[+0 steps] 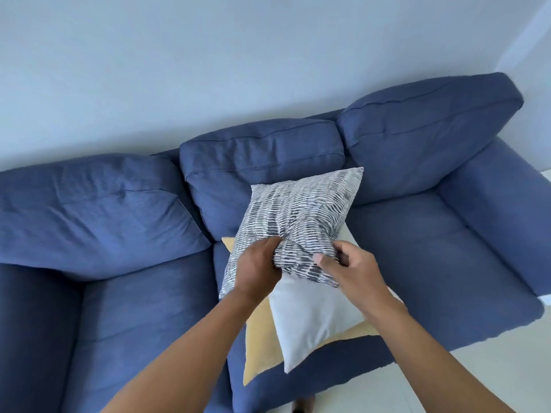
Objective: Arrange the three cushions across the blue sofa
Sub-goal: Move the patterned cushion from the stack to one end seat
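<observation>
We pinch patterned cushion (298, 210) near edge, left hand (256, 268) and right hand (354, 269); white cushion (310, 320), yellow cushion (259, 350) beneath grip.

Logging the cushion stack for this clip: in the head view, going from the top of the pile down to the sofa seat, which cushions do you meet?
Grey-and-white patterned cushion, gripped by the left hand and right hand → plain white cushion → yellow cushion → blue sofa middle seat.
</observation>
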